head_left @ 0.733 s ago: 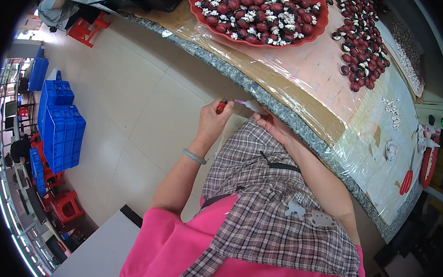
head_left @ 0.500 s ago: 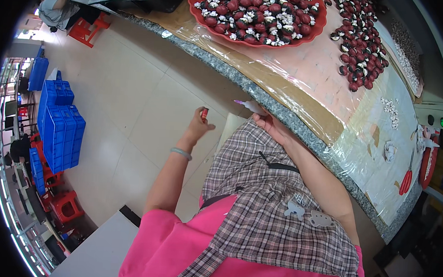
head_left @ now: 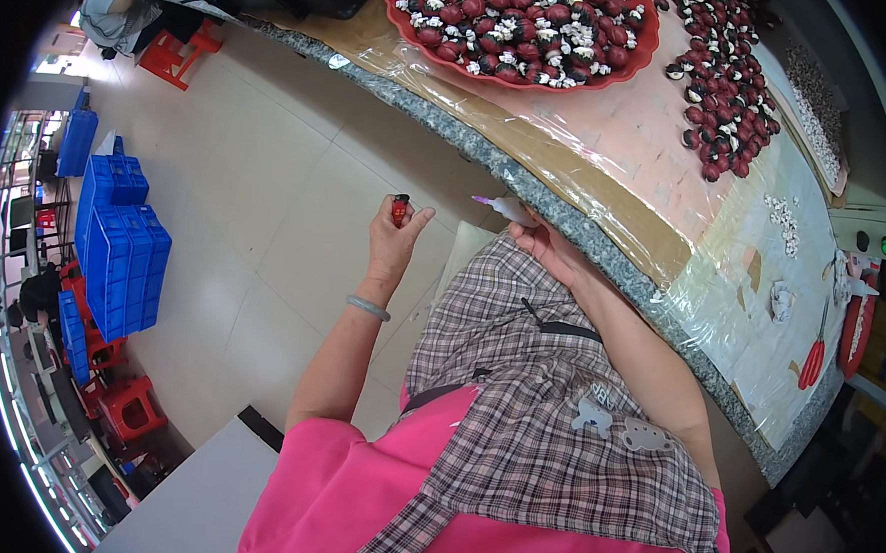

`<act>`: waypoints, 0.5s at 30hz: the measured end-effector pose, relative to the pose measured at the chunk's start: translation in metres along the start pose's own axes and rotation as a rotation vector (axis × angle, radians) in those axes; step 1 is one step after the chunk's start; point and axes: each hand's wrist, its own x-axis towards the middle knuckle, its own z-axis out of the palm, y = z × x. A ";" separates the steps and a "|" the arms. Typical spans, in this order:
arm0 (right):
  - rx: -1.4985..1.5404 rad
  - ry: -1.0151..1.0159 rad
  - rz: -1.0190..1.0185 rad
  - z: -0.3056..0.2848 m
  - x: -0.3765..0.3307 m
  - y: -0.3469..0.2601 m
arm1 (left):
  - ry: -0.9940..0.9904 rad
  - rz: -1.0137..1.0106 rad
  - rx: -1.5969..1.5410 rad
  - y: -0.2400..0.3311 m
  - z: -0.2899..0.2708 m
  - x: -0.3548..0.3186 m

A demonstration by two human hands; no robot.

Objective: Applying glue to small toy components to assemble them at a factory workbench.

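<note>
My left hand (head_left: pixel 393 242) is raised over the floor, left of the table edge. Its fingers are closed around a small red and black figure piece (head_left: pixel 399 211), dark end up. Close under the table's edge, my right hand (head_left: pixel 545 250) grips a white squeeze bottle with a purple tip (head_left: pixel 509 210). The tip points left, toward the left hand, with a gap between the two. Part of the right hand's fingers is hidden behind the bottle and the table edge.
A red scalloped bowl (head_left: pixel 533 84) of dark red and white pieces stands on the stone-edged table (head_left: pixel 587 209). Loose red and black pieces (head_left: pixel 727 121), white bits (head_left: pixel 784 226) and red-handled scissors (head_left: pixel 812 364) lie farther right. Blue crates (head_left: pixel 123 270) and red stools (head_left: pixel 132 408) stand left.
My left hand has lifted a little and turned, so more of the red and black piece shows. The right hand with the squeeze bottle has hardly moved.
</note>
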 end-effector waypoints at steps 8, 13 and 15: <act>-0.093 0.144 0.009 0.036 -0.011 -0.007 | 0.068 0.054 -0.109 0.029 -0.004 -0.012; -0.137 0.111 0.017 0.024 -0.014 -0.004 | 0.096 0.188 -0.244 0.060 -0.009 -0.025; -0.148 0.086 0.023 0.032 -0.017 -0.005 | 0.087 0.208 -0.227 0.068 -0.014 -0.029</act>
